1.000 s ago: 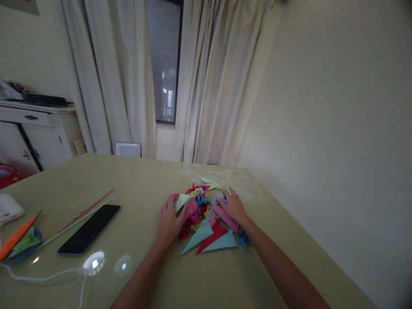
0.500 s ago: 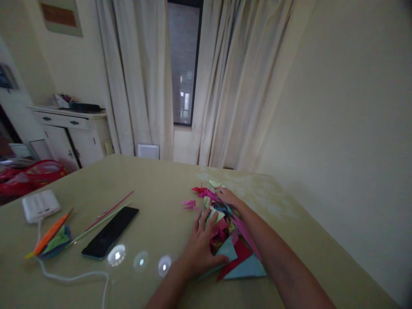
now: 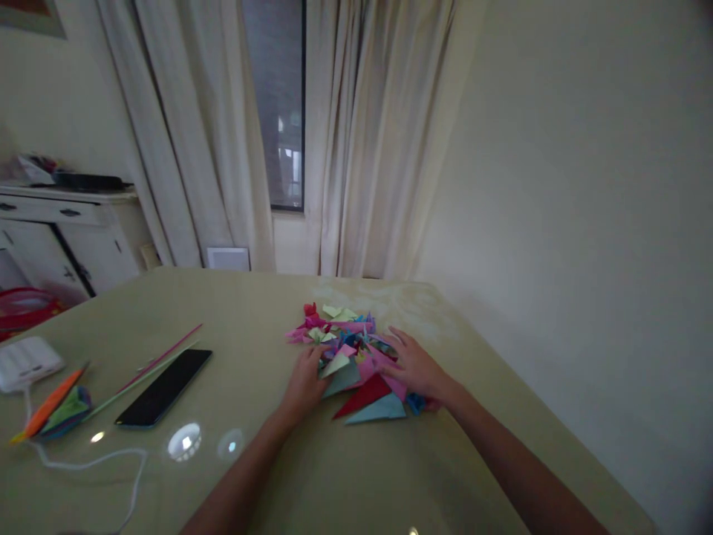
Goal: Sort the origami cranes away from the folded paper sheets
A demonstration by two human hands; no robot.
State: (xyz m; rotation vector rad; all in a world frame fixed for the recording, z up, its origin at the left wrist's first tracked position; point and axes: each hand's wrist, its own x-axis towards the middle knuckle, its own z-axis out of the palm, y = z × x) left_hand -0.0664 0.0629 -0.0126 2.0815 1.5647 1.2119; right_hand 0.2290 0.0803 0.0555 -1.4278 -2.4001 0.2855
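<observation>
A heap of folded coloured paper (image 3: 365,368) lies on the table in front of me, with pink, red, pale green and blue pieces jumbled together. At its left side is my left hand (image 3: 305,380), fingers bent against the paper and the thumb apart; some fingertips are hidden. My right hand (image 3: 417,365) rests along the right side with its fingers spread over pink pieces. Between the hands, a red pointed piece (image 3: 362,396) and a light blue pointed piece (image 3: 379,410) stick out toward me. Smaller crumpled-looking folded pieces (image 3: 320,327) sit at the far side.
To the left lie a black phone (image 3: 165,388), thin pink and green sticks (image 3: 161,360), an orange carrot-shaped item (image 3: 53,403) and a white box (image 3: 27,362) with a white cable (image 3: 83,467). The table's right edge runs beside the wall (image 3: 557,223).
My right hand has drawn back from the far side to the heap's right side. My left hand has shifted off the near pieces to the left side. The view has turned right.
</observation>
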